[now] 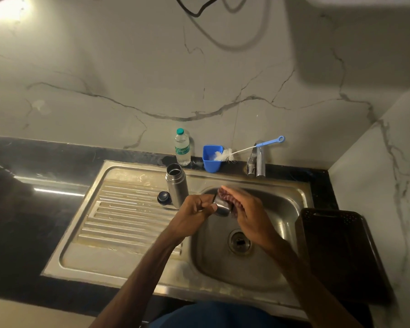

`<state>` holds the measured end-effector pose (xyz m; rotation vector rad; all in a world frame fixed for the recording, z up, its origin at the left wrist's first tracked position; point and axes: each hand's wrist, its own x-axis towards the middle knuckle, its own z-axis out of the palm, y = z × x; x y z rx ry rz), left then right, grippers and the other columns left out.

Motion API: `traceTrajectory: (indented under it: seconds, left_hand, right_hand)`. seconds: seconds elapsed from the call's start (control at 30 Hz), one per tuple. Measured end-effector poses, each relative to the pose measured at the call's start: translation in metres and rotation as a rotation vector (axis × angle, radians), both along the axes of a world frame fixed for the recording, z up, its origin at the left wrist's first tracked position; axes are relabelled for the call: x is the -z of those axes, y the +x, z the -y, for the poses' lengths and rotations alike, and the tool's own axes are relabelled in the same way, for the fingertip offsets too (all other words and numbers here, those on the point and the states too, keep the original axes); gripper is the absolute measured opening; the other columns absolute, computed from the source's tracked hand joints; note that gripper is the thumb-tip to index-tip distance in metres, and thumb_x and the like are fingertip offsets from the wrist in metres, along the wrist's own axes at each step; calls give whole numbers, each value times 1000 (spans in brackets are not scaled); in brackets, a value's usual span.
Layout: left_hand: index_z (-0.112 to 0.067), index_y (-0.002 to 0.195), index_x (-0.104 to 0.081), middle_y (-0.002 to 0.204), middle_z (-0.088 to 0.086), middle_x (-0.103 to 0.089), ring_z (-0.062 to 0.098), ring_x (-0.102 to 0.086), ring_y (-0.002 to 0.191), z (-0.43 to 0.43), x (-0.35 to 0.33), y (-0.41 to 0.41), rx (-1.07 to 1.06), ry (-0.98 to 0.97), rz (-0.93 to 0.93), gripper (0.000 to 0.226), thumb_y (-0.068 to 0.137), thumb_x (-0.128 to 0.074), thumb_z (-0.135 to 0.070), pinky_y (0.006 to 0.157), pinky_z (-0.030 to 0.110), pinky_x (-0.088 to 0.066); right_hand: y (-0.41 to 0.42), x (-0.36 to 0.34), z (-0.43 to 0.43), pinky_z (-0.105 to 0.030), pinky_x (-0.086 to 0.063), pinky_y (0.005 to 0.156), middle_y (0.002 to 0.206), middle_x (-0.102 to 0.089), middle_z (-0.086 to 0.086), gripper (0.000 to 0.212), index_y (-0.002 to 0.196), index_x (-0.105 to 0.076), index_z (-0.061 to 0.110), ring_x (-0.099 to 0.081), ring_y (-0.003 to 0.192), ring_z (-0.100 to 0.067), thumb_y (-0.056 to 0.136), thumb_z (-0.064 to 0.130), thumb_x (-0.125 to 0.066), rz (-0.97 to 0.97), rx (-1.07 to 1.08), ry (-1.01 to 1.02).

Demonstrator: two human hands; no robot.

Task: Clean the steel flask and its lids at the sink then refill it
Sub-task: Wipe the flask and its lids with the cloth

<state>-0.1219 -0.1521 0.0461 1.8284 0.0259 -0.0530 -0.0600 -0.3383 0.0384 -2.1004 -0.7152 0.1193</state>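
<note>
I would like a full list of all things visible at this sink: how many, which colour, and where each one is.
sink: one, steel, drainboard left, basin right
steel flask: one, silver, open, upright on the drainboard
small lid: one, dark, on the drainboard left of the flask
steel lid: one, silver, between the hands over the basin
water bottle: one, clear, green cap, behind the sink
cup: one, blue, right of the bottle
bottle brush: one, white bristles, blue handle, resting on the cup
tap: one, steel, behind the basin
tray: one, dark, right of the basin
left hand: grips the steel lid
right hand: against the steel lid, blurred
</note>
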Motion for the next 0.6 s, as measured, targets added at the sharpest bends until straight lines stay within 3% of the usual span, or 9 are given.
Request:
traceTrajectory:
  seconds: [0.07,0.13,0.17,0.23,0.33,0.47,0.6]
  left_hand:
    - [0,92,-72,84,9,-73,14,-65,83,-4,1,0,-38,-51,-33,17,102,-58,1,75,34,-51]
    - [0,101,-74,94,16,-76,18,-69,92,-6,-1,1,-14,-64,-41,18,102,-57,3,83,44,-57]
    - [-1,103,-75,96,14,-76,18,-69,95,-6,-5,0,7,-56,-34,20,102,-56,3,86,43,-57]
    - [0,112,-74,105,9,-78,22,-72,105,-5,-12,-2,23,-116,-18,23,104,-53,3,93,29,-54]
    - [3,125,-69,120,16,-75,32,-68,120,-5,-14,-5,20,-240,19,28,106,-48,2,102,30,-51]
    - [3,130,-66,123,18,-73,32,-67,121,1,-12,-4,-104,-312,57,30,107,-46,1,102,31,-51]
    - [0,128,-67,116,19,-74,31,-70,113,7,-7,-6,-196,-327,76,29,107,-47,-2,92,33,-57]
  right_hand:
    - [-7,-7,-4,-36,-36,122,145,-60,-10,46,141,-60,4,-48,141,-19,96,-5,-49,62,-106,-32]
    - [-8,-10,-5,-30,-34,122,144,-61,-7,47,138,-64,6,-48,141,-15,95,6,-43,53,-118,2]
    - [-6,-10,-6,-33,-39,120,141,-64,-6,45,136,-65,9,-53,137,-14,98,10,-42,-24,-81,59]
    - [2,-14,-5,-47,-50,110,134,-69,0,38,132,-68,20,-63,126,-19,105,7,-45,-360,20,200]
    - [9,-16,-4,-57,-51,105,125,-70,1,41,115,-70,35,-63,116,-29,104,3,-47,-769,198,386]
    - [4,-6,-4,-52,-49,106,128,-69,-5,32,122,-68,29,-60,122,-30,103,9,-53,-945,338,506]
    - [8,1,-1,-51,-54,96,121,-73,-8,31,131,-66,19,-64,118,-34,104,13,-51,-989,343,438]
